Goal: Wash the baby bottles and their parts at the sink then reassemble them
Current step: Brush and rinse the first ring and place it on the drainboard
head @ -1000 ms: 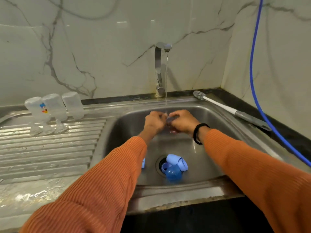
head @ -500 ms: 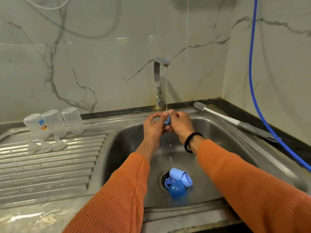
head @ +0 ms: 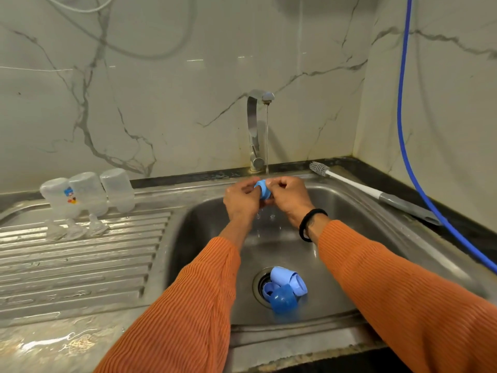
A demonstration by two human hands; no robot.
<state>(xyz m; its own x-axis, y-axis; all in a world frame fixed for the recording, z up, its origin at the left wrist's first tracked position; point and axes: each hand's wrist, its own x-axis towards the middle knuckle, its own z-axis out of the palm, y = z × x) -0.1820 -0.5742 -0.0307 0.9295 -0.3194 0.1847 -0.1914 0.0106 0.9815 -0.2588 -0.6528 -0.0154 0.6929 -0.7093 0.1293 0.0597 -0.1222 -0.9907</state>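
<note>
Under the tap (head: 260, 130), right in the running water, both hands have a blue ring (head: 263, 190) between them. The left hand (head: 242, 201) pinches it from one side, fingers curled tight; the right hand (head: 289, 196) pinches it from the other, so each grip is closed on that one ring. It sits at the back of the sink (head: 376, 211), just below the spout.

Best play from here, I'd say: turn the ring slowly so the stream runs through the middle and over the threads inside, thumb rubbing round the rim. Keep it low and close to the stream so wet fingers don't let it slip toward the drain (head: 259, 288).

Well in front of the tap, on that drain, a pile of blue caps and rings (head: 285, 289) waits its turn. Left of the tap, on the ribbed draining board (head: 80, 265), three clear bottles (head: 88, 195) stand upside down, clear teats (head: 76, 228) just in front of them. Right of the tap, a bottle brush (head: 357, 188) lies along the sink's edge, a blue hose (head: 403, 130) hanging beyond it.

Writing? None readable. One bottle carries a small cartoon sticker (head: 70, 194), too small to make out any brand.
</note>
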